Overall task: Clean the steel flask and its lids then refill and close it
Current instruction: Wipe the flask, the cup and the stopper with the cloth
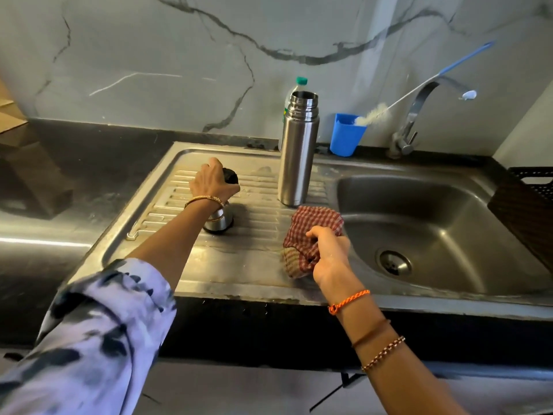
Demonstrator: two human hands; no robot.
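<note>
Two bare arms extend from the near edge over a steel sink unit set in a dark worktop (89,163). Right arm: forearm angled up and left, wrist carrying an orange cord and bead bracelets. The right hand (330,259) sits just above the near right part of the drainboard (239,259); its fingers are curled tight around a bunched red checked cloth (311,235), which rests at the lip between drainboard and basin. Left arm: patterned sleeve pushed to the elbow, forearm reaching farther in, gold bangle at the wrist. The left hand (211,182) is palm-down over the ribbed section of the drainboard, fingers curled around a small black inner lid (230,176). Just nearer, partly hidden under that wrist, a steel cap (220,223) stands on the ribs. The steel flask (297,151) stands upright and uncapped at the far right of the drainboard, apart from both hands. Right of it lies the sink basin (434,223) with its drain. Along the far edge: a plastic bottle (294,91) behind the flask, a blue cup (345,136) holding a long bottle brush (419,88), and a tap (419,115). A veined marble wall (179,55) backs the worktop.
</note>
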